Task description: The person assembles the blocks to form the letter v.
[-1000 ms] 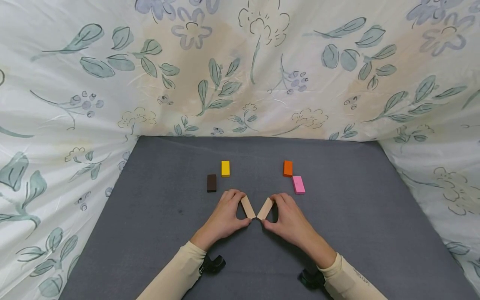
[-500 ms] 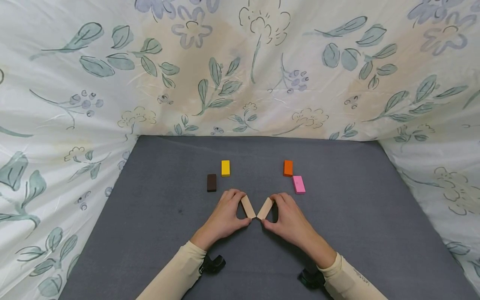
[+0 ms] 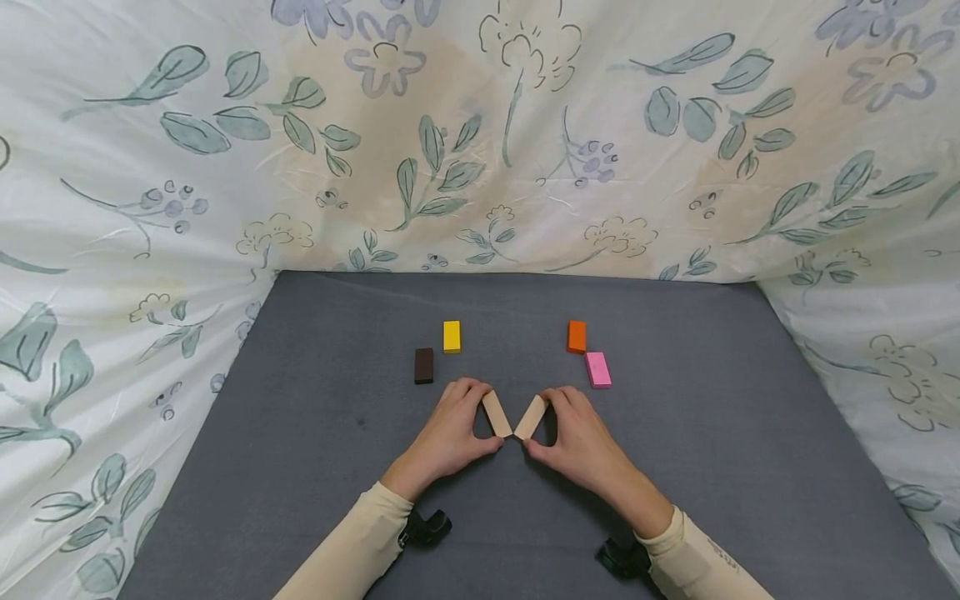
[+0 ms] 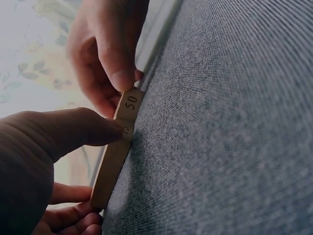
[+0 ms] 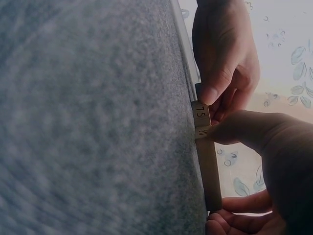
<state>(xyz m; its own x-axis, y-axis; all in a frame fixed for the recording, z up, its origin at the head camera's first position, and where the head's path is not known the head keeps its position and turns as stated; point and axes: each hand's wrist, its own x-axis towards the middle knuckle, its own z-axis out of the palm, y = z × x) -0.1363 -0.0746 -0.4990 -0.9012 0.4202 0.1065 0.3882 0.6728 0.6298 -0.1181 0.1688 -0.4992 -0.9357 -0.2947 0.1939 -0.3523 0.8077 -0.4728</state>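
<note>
Two plain wooden blocks lie on the grey cloth, forming a V whose near ends meet or almost meet. My left hand (image 3: 448, 429) pinches the left wooden block (image 3: 496, 414) between thumb at the near end and fingers at the far end. In the same way, my right hand (image 3: 581, 437) holds the right wooden block (image 3: 531, 417) by its two ends. The left wrist view shows "50" printed on the end of the right block (image 4: 130, 105). The right wrist view shows "75" on the left block (image 5: 200, 112). My thumbs partly cover the end faces.
Beyond my left hand lie a dark brown block (image 3: 423, 366) and a yellow block (image 3: 452, 337). Past my right hand are an orange block (image 3: 577, 337) and a pink block (image 3: 598, 370), their corners close together. A floral curtain (image 3: 480, 150) borders the grey cloth (image 3: 300, 450) behind and at both sides.
</note>
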